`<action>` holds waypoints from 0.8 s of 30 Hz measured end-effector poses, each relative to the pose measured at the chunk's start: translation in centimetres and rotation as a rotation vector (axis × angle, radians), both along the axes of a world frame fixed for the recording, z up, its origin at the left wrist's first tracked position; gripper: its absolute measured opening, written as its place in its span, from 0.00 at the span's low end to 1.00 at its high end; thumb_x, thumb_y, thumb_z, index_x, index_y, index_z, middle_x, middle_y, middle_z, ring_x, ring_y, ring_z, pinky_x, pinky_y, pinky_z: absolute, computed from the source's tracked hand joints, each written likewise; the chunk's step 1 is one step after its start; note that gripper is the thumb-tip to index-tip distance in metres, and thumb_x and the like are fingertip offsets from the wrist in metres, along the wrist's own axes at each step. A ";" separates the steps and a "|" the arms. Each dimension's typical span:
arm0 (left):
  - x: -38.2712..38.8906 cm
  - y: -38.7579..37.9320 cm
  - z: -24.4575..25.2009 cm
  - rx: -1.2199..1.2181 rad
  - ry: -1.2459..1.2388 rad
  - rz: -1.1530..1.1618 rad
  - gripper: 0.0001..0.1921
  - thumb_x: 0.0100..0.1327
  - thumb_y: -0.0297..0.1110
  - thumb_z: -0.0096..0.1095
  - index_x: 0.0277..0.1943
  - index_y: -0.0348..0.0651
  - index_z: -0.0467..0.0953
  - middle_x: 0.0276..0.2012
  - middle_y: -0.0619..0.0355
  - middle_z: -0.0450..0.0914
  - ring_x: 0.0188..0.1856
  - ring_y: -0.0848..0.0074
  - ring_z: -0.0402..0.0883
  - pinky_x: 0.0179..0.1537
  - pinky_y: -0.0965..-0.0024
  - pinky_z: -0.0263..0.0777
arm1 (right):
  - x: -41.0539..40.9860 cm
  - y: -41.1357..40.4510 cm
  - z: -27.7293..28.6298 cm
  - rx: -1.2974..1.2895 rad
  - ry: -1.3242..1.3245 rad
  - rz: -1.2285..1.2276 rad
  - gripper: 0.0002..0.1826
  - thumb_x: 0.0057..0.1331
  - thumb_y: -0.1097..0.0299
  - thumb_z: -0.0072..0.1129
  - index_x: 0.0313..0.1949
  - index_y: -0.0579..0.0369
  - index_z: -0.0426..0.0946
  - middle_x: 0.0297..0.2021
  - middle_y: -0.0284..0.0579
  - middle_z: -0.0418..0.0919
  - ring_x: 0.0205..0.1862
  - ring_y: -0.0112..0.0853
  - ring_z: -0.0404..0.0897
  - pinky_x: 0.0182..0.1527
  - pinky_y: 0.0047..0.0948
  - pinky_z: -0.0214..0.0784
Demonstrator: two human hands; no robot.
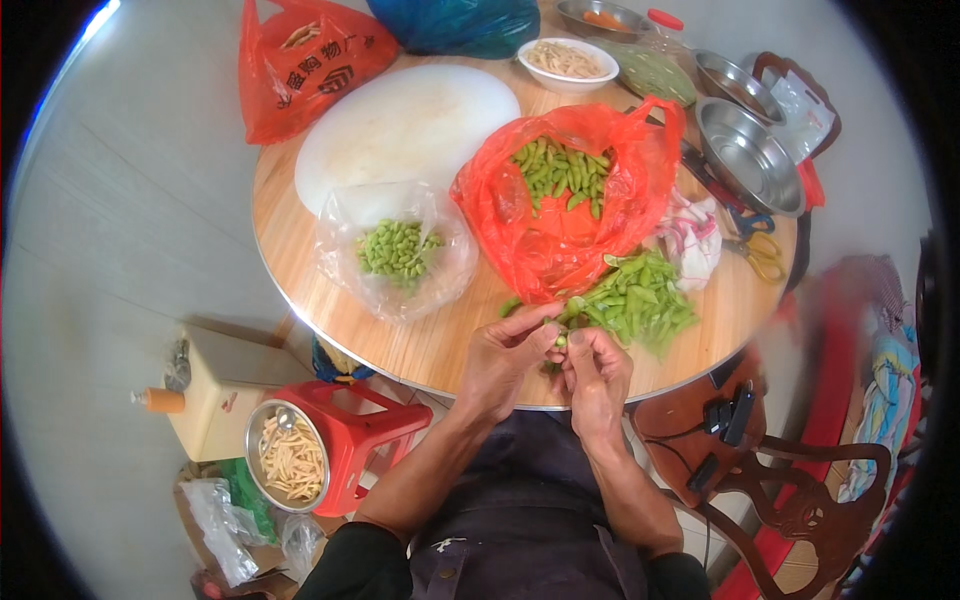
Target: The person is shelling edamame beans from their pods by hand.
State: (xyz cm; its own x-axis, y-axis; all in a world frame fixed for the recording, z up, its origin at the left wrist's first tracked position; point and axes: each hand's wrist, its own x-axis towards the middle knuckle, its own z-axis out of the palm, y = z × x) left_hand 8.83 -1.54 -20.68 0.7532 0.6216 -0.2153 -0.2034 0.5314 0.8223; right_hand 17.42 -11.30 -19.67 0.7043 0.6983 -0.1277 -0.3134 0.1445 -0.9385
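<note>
Near the table's front edge, my left hand [501, 361] and my right hand [598, 375] meet with their fingertips on a green soybean pod [561, 341], partly hidden by the fingers. Just beyond them stands an open red plastic bag [480, 187] with whole soybean pods [562, 169] inside. A heap of flattened green pods [641, 300] lies right of my hands. To the left, a clear plastic bag [341, 277] holds shelled green soybeans [394, 247].
A white oval cutting board [405, 135] lies at the back left, beside another red bag [315, 75]. Steel bowls [750, 157], blue-handled scissors [752, 223], yellow-handled scissors [766, 257] and a cloth [694, 240] are at the right. A red stool [360, 420] stands below left.
</note>
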 end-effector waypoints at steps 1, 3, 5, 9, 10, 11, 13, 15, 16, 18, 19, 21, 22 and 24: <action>0.0 0.0 0.1 -0.022 -0.014 0.013 0.17 0.69 0.26 0.62 0.59 0.32 0.77 0.42 0.58 0.84 0.38 0.80 0.81 0.42 0.76 0.76 | 0.0 0.1 0.0 -0.006 -0.018 -0.006 0.15 0.77 0.63 0.49 0.35 0.61 0.76 0.27 0.38 0.78 0.20 0.16 0.65 0.22 0.19 0.63; 0.0 -0.1 0.2 -0.045 -0.028 0.027 0.17 0.68 0.26 0.64 0.59 0.32 0.77 0.40 0.58 0.84 0.39 0.80 0.81 0.43 0.76 0.77 | -0.1 0.2 0.1 -0.014 -0.027 -0.006 0.15 0.77 0.63 0.49 0.35 0.60 0.76 0.27 0.37 0.78 0.20 0.15 0.64 0.22 0.19 0.63; -0.1 -0.1 0.1 -0.047 -0.050 0.037 0.18 0.69 0.26 0.63 0.59 0.33 0.77 0.41 0.57 0.84 0.38 0.80 0.82 0.43 0.76 0.77 | -0.3 0.3 0.2 -0.021 -0.037 -0.005 0.15 0.77 0.63 0.49 0.35 0.60 0.76 0.27 0.37 0.78 0.20 0.15 0.62 0.22 0.20 0.64; -0.2 -0.2 0.1 -0.056 -0.073 0.043 0.17 0.70 0.25 0.61 0.60 0.34 0.76 0.42 0.56 0.84 0.39 0.80 0.82 0.43 0.76 0.77 | -0.4 0.6 0.0 0.010 -0.020 -0.039 0.14 0.77 0.63 0.50 0.35 0.60 0.76 0.26 0.35 0.78 0.19 0.16 0.66 0.22 0.19 0.64; 0.0 -0.4 0.5 -0.057 -0.071 0.059 0.17 0.71 0.25 0.59 0.61 0.34 0.76 0.41 0.56 0.84 0.38 0.80 0.82 0.43 0.76 0.77 | -0.4 0.7 -0.1 0.027 -0.021 -0.053 0.14 0.76 0.63 0.51 0.35 0.59 0.76 0.25 0.34 0.78 0.19 0.18 0.71 0.22 0.18 0.63; 0.0 -0.5 0.7 -0.059 -0.069 0.075 0.17 0.72 0.24 0.57 0.61 0.34 0.76 0.40 0.57 0.84 0.38 0.80 0.82 0.43 0.76 0.77 | -0.3 0.8 -0.1 0.026 -0.022 -0.052 0.14 0.76 0.63 0.51 0.35 0.59 0.76 0.25 0.34 0.78 0.19 0.18 0.71 0.22 0.18 0.63; 0.1 -0.5 0.6 -0.054 -0.058 0.078 0.16 0.73 0.24 0.55 0.62 0.34 0.75 0.40 0.57 0.84 0.39 0.79 0.82 0.43 0.76 0.77 | -0.2 1.1 0.0 -0.005 -0.068 -0.067 0.13 0.76 0.64 0.51 0.35 0.59 0.76 0.25 0.34 0.78 0.19 0.18 0.71 0.22 0.18 0.63; 0.0 -0.4 0.5 -0.049 -0.047 0.082 0.16 0.74 0.24 0.53 0.62 0.35 0.75 0.41 0.57 0.83 0.39 0.79 0.82 0.43 0.75 0.77 | -0.3 1.4 0.4 -0.004 -0.085 -0.072 0.13 0.76 0.65 0.51 0.35 0.59 0.76 0.25 0.34 0.78 0.20 0.17 0.71 0.22 0.18 0.63; 0.0 -0.4 0.5 -0.086 -0.088 0.071 0.16 0.75 0.25 0.52 0.62 0.35 0.75 0.42 0.57 0.83 0.40 0.79 0.82 0.43 0.75 0.77 | -0.3 1.4 0.5 -0.003 -0.101 -0.078 0.12 0.76 0.66 0.51 0.35 0.59 0.77 0.26 0.34 0.78 0.20 0.17 0.72 0.22 0.17 0.63; 0.1 -0.5 0.4 -0.124 -0.130 0.061 0.15 0.75 0.26 0.52 0.62 0.35 0.75 0.44 0.57 0.82 0.41 0.78 0.82 0.43 0.75 0.76 | -0.2 1.4 0.5 -0.006 -0.090 -0.077 0.12 0.75 0.66 0.52 0.35 0.59 0.76 0.26 0.34 0.78 0.21 0.18 0.72 0.22 0.19 0.64; 0.3 -0.6 0.3 -0.169 -0.170 0.063 0.15 0.75 0.26 0.51 0.61 0.35 0.74 0.44 0.57 0.82 0.42 0.78 0.81 0.43 0.75 0.76 | -0.1 1.4 0.4 -0.008 -0.078 -0.077 0.12 0.75 0.67 0.52 0.34 0.60 0.76 0.26 0.34 0.78 0.22 0.19 0.73 0.23 0.21 0.64; 0.4 -0.5 0.4 -0.214 -0.210 0.065 0.14 0.76 0.27 0.51 0.60 0.35 0.74 0.44 0.58 0.81 0.42 0.78 0.81 0.43 0.75 0.75 | 0.0 1.5 0.2 -0.077 -0.253 -0.115 0.12 0.74 0.67 0.53 0.33 0.61 0.76 0.26 0.35 0.78 0.23 0.20 0.73 0.24 0.24 0.65; 0.4 -0.4 0.7 -0.285 -0.240 0.051 0.14 0.75 0.27 0.52 0.60 0.35 0.75 0.43 0.59 0.81 0.42 0.79 0.81 0.44 0.75 0.75 | 0.1 1.6 0.1 -0.145 -0.428 -0.154 0.12 0.73 0.68 0.54 0.32 0.62 0.75 0.26 0.36 0.78 0.23 0.21 0.74 0.25 0.27 0.66; 0.4 -0.3 0.5 -0.356 -0.271 0.038 0.14 0.75 0.28 0.53 0.59 0.35 0.75 0.43 0.60 0.81 0.41 0.79 0.80 0.44 0.75 0.74 | 0.3 1.8 -0.3 -0.170 -0.632 -0.186 0.11 0.72 0.69 0.55 0.32 0.62 0.75 0.25 0.39 0.78 0.23 0.23 0.74 0.26 0.29 0.67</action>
